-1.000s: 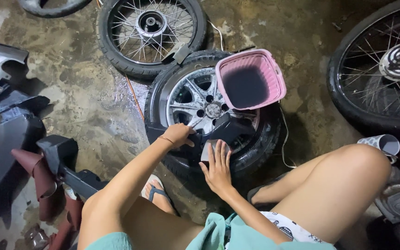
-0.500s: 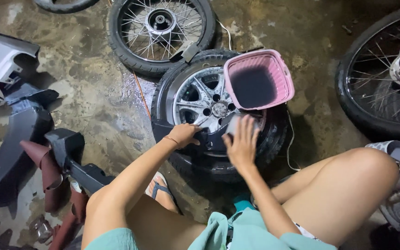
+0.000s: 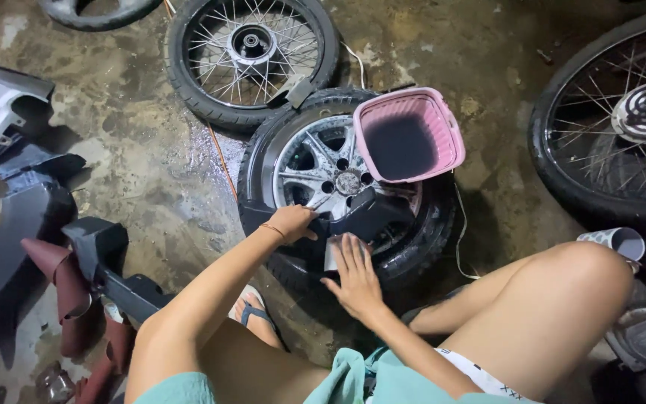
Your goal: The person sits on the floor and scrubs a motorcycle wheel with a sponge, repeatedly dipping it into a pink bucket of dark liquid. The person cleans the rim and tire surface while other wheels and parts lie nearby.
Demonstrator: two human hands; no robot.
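Note:
A black plastic panel (image 3: 374,213) lies across an alloy wheel (image 3: 304,161) with its tyre, flat on the wet concrete floor. My left hand (image 3: 293,222) grips the panel's left end. My right hand (image 3: 353,273) lies flat with fingers spread on a small pale sheet (image 3: 330,256), pressing it against the panel's near edge. A pink plastic basket (image 3: 362,150) sits on the wheel's far right side, dark inside. My bare knees are at the bottom of the view.
A spoked wheel (image 3: 188,90) lies just behind the alloy wheel, and a larger one (image 3: 562,172) is at the right. A patterned cup (image 3: 622,241) stands by my right knee. Grey (image 3: 1,112), black (image 3: 9,247) and maroon (image 3: 61,292) body panels crowd the left.
My right hand slid up the panel towards the basket, then back towards me with the pale sheet. My left hand stayed on the panel's left end.

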